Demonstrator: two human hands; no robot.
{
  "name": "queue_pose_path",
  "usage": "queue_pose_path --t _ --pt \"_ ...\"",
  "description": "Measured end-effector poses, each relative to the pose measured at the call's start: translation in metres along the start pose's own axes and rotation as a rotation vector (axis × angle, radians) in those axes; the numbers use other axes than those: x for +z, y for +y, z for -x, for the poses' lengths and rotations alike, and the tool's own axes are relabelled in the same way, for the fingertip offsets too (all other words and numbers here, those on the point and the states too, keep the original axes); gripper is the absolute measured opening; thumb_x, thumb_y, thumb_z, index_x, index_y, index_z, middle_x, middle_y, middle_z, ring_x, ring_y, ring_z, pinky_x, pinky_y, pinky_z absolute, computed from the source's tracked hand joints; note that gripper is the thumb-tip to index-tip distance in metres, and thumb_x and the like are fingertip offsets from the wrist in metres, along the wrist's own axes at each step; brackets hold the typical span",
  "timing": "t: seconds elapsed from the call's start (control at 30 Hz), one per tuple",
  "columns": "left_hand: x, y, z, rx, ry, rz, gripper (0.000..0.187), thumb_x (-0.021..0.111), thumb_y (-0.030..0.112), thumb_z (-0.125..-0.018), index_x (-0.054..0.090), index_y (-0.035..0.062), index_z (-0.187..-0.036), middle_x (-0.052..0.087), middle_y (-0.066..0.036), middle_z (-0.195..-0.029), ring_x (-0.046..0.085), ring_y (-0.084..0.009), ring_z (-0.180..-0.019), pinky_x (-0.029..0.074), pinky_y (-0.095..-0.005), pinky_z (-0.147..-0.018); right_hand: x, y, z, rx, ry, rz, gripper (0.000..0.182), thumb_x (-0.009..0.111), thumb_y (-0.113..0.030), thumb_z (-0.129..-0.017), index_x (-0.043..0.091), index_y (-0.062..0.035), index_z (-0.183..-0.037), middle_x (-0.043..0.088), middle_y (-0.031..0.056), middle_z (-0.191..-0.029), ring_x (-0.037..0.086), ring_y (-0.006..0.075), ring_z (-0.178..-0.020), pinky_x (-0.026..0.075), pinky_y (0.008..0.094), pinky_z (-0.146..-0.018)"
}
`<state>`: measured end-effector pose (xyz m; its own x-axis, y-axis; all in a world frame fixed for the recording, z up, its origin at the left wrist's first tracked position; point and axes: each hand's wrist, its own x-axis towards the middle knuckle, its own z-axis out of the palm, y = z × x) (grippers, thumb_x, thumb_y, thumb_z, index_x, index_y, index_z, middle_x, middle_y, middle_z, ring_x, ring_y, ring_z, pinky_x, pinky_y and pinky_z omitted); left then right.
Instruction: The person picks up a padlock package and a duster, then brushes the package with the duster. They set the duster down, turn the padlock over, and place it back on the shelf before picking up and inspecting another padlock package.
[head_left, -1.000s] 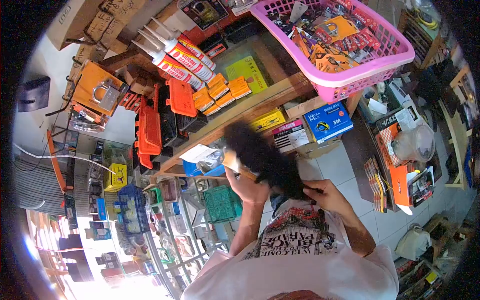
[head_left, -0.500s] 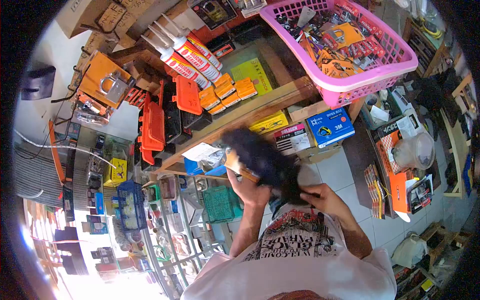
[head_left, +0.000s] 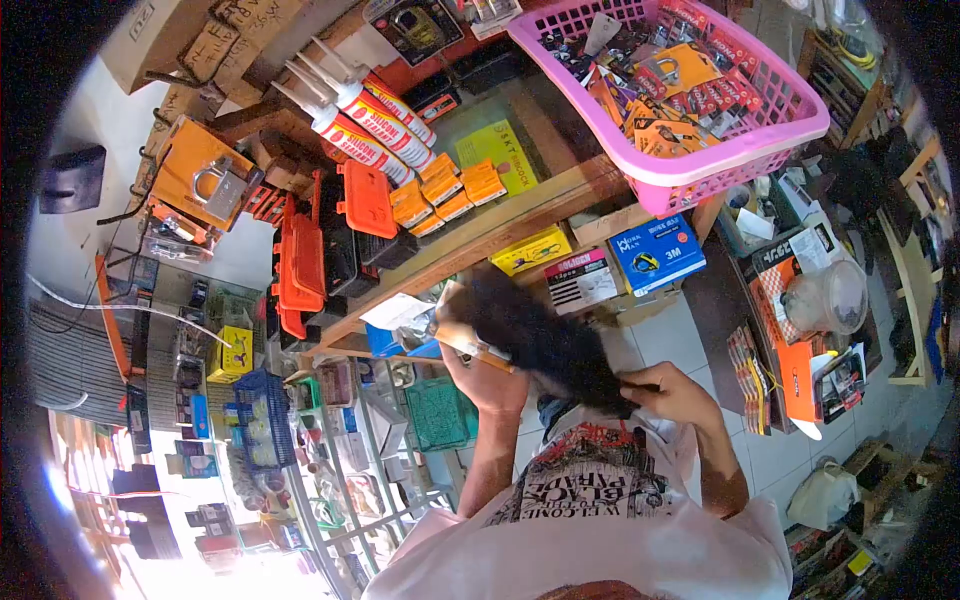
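Note:
My left hand (head_left: 487,382) is closed around a flat orange-and-white pack (head_left: 475,345), held upright below the edge of the wooden counter. In my right hand (head_left: 675,392) is the lower right end of a long black fluffy duster (head_left: 545,335), smeared by motion. The duster slants up and left, and its far end overlaps the pack and the fingertips of my left hand. Behind the pack, a white paper or plastic piece (head_left: 405,310) lies at the counter's lower shelf, beside something blue.
A pink basket (head_left: 660,170) full of carded padlocks stands on the glass-topped counter (head_left: 470,225). Silicone sealant tubes (head_left: 365,150), small orange boxes (head_left: 440,180) and red cases (head_left: 300,265) sit nearby. A blue 3M box (head_left: 657,255) is on the shelf below. Left stands a blue basket (head_left: 262,420).
My right hand has shifted a little to the right with the duster, whose far end has swung slightly lower. My left hand still holds the pack, a bit further left.

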<state>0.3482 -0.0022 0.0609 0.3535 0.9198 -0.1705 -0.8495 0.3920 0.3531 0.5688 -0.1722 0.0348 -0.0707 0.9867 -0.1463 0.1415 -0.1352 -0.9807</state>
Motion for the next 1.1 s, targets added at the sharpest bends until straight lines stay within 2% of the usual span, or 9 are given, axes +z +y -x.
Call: queue_pose_path --t 0.33,0.4,0.53,0.6,0.8,0.9,0.97,1.03,1.1 --pt "0.028 -0.006 0.005 -0.048 -0.417 0.013 0.058 0.037 0.051 -0.102 0.045 0.0126 -0.145 0.049 -0.019 -0.144 0.043 -0.0334 -0.137 0.032 -0.0526 -0.115 0.006 -0.005 -0.001 0.023 0.007 -0.134 0.03 0.068 -0.009 -0.092 0.066 0.0055 -0.119 0.075 0.015 -0.103 0.062 0.0095 -0.091 0.05 0.0277 -0.083" --pt "0.039 -0.003 0.006 0.037 -0.054 -0.048 0.06 0.037 0.053 -0.101 0.046 0.0129 -0.144 0.052 -0.014 -0.142 0.046 -0.0329 -0.134 0.033 -0.0516 -0.115 0.007 0.009 -0.003 0.015 0.097 -0.066 0.03 0.068 -0.009 -0.092 0.067 0.0054 -0.118 0.075 0.0148 -0.103 0.062 0.0099 -0.091 0.051 0.0278 -0.083" --pt "0.006 -0.004 -0.002 -0.093 -0.378 0.09 0.061 0.03 0.049 -0.102 0.038 0.012 -0.15 0.045 -0.012 -0.15 0.042 -0.0344 -0.139 0.023 -0.0564 -0.119 0.001 -0.002 0.0 0.028 -0.067 -0.105 0.03 0.068 -0.009 -0.092 0.067 0.0051 -0.119 0.075 0.0134 -0.1 0.063 0.0114 -0.089 0.051 0.0285 -0.082" --pt "0.044 0.002 0.007 0.118 -0.173 -0.359 0.062 0.029 0.052 -0.103 0.033 0.0121 -0.151 0.041 -0.012 -0.153 0.036 -0.0332 -0.142 0.017 -0.0612 -0.12 0.01 0.002 -0.002 0.026 0.067 -0.062 0.029 0.068 -0.009 -0.093 0.067 0.0048 -0.119 0.075 0.0114 -0.099 0.064 0.0112 -0.088 0.051 0.0279 -0.081" --pt "0.001 0.002 0.003 -0.053 -0.443 0.072 0.06 0.042 0.049 -0.1 0.039 0.0138 -0.148 0.04 -0.012 -0.154 0.034 -0.0382 -0.142 0.018 -0.0668 -0.118 0.014 0.012 0.001 0.084 -0.066 -0.224 0.028 0.067 -0.014 -0.094 0.068 0.0008 -0.118 0.073 0.0164 -0.108 0.068 0.0181 -0.096 0.051 0.0317 -0.088" --pt "0.02 0.007 0.003 0.1 -0.053 -0.087 0.056 0.041 0.047 -0.099 0.045 0.0155 -0.145 0.043 -0.01 -0.151 0.035 -0.0327 -0.142 0.021 -0.0577 -0.119 0.007 0.003 0.002 0.023 -0.027 -0.121 0.018 0.067 -0.007 -0.092 0.071 0.0047 -0.106 0.065 -0.0031 -0.077 0.051 0.0037 -0.074 0.046 0.0247 -0.065" --pt "-0.012 0.008 0.006 -0.176 -0.237 0.555 0.055 0.038 0.046 -0.101 0.044 0.0152 -0.146 0.044 -0.009 -0.15 0.036 -0.0302 -0.141 0.021 -0.054 -0.12 0.01 0.005 0.003 -0.009 -0.006 -0.142 0.015 0.068 -0.008 -0.093 0.071 0.0042 -0.102 0.06 -0.0044 -0.073 0.048 0.0037 -0.071 0.044 0.0255 -0.061" --pt "-0.006 0.01 0.009 0.114 -0.308 -0.072 0.057 0.034 0.047 -0.102 0.042 0.0138 -0.147 0.045 -0.008 -0.149 0.037 -0.0279 -0.14 0.018 -0.0516 -0.12 0.01 -0.003 0.004 0.01 -0.016 -0.153 0.015 0.068 -0.009 -0.093 0.071 0.0042 -0.1 0.057 -0.0052 -0.071 0.046 0.0038 -0.07 0.043 0.0258 -0.06" --pt "-0.043 0.016 0.003 -0.115 -0.333 0.638 0.057 0.037 0.049 -0.101 0.047 0.0118 -0.143 0.048 -0.01 -0.147 0.041 -0.0263 -0.138 0.023 -0.0511 -0.119 0.005 -0.014 0.007 0.081 -0.062 -0.149 0.016 0.067 -0.01 -0.093 0.07 0.0047 -0.1 0.058 -0.0057 -0.071 0.046 0.0038 -0.071 0.043 0.0254 -0.062"
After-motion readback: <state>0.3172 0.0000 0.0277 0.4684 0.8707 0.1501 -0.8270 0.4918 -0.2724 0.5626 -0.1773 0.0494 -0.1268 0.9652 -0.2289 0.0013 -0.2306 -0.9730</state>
